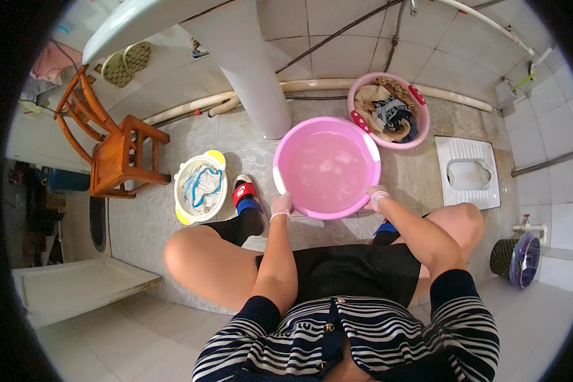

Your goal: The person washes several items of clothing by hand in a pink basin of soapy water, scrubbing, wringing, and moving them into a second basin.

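A large pink basin of cloudy water stands on the tiled floor between my feet. My left hand, in a thin see-through glove, is closed on its near left rim, just below a white grip patch. Gloved the same way, my right hand holds the near right rim. The undersides of both hands and some fingertips are hidden. To the left, a white basin with yellow handles holds white cloth edged in blue. Beyond the large basin, a smaller pink basin contains dark and beige clothes.
A wooden chair stands at the left, near a low white door panel. The sink pedestal rises behind the basins. A squat toilet is set in the floor at the right, with a lined bin nearer me.
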`<control>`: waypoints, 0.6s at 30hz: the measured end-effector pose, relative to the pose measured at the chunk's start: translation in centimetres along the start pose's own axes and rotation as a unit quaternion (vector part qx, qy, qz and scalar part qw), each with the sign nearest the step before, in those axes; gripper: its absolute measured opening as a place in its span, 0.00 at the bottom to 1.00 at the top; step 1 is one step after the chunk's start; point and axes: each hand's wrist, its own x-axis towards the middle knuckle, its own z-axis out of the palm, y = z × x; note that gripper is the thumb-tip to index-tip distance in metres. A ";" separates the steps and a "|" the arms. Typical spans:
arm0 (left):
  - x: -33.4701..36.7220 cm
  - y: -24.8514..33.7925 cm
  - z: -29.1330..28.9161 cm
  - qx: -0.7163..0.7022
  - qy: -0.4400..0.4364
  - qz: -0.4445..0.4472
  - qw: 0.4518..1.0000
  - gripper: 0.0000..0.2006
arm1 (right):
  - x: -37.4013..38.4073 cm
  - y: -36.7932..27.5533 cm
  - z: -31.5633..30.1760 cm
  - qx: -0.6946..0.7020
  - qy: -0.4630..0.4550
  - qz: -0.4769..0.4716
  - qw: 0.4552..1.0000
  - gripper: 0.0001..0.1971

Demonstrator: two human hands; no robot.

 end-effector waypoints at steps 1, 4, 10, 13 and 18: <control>0.6 0.0 -0.8 -0.001 0.010 -0.002 1.000 0.21 | -1.4 -0.8 0.8 -0.004 -0.009 -0.001 1.000 0.19; 1.1 1.7 -0.3 -0.198 0.022 0.038 0.979 0.19 | -3.3 -2.9 0.8 0.050 -0.003 -0.030 0.998 0.18; 1.1 2.4 -0.7 -0.327 0.028 0.062 0.942 0.15 | -6.8 -6.4 1.8 0.080 -0.051 -0.007 0.995 0.19; -0.5 4.4 -0.2 -0.340 0.026 0.072 0.937 0.17 | -7.1 -6.9 2.0 0.144 -0.078 -0.039 0.986 0.22; -1.9 5.9 0.5 -0.343 0.055 0.092 0.933 0.18 | -7.5 -7.6 2.4 0.176 -0.139 -0.068 0.972 0.24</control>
